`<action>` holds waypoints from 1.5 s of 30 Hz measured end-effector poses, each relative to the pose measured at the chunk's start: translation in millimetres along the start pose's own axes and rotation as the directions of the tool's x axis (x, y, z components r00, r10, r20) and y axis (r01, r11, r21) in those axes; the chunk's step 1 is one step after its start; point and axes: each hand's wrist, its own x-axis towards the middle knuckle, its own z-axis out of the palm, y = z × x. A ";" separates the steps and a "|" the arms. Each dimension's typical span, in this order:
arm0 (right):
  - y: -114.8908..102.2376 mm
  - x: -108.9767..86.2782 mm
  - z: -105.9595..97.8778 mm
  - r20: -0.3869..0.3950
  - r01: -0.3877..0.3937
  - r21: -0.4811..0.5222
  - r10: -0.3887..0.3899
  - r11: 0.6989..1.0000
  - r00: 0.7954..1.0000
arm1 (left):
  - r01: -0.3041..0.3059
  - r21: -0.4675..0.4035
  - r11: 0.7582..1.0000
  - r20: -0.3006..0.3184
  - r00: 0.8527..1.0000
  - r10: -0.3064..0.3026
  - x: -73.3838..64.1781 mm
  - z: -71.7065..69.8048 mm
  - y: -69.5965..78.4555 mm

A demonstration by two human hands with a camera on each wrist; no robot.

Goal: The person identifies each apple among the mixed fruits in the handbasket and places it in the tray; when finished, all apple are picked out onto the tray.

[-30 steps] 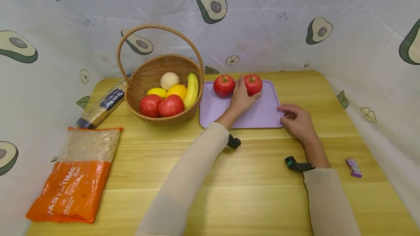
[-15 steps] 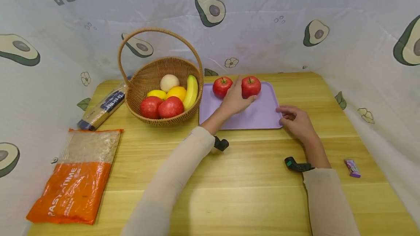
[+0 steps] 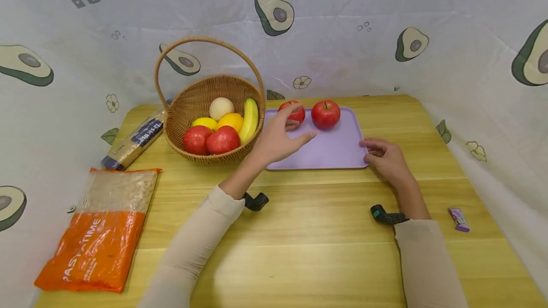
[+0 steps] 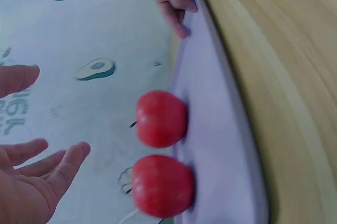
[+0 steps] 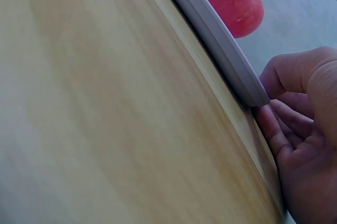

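Observation:
Two red apples stand side by side on a lilac tray [image 3: 338,151], the right apple [image 3: 326,114] in full view and the left apple [image 3: 300,116] partly behind fingers in the head view. My left hand [image 3: 276,139] hovers over the tray's left end, thumb and fingers spread, holding nothing. In the left wrist view, a gap separates its fingertips [image 4: 79,153] from both apples. My right hand [image 3: 388,161] pinches the tray's right edge near the front corner. The right wrist view shows the thumb [image 5: 276,76] on the rim and fingers lower down.
A wicker basket [image 3: 187,101] with a tall handle stands left of the tray, holding a banana [image 3: 250,120] and other fruit. Farther left lie a pasta packet [image 3: 137,138] and an orange bag [image 3: 102,241]. A small purple wrapped sweet [image 3: 459,219] lies at right.
My left hand has left the right apple and moved left and toward me, its fingers spreading. My right hand keeps its hold on the tray edge.

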 end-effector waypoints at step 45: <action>-1.5 1.2 4.2 -0.018 0.003 -0.033 -0.004 0.999 1.000 | 0.262 0.343 0.902 -0.291 0.943 -0.163 -72.2 -112.9 -47.5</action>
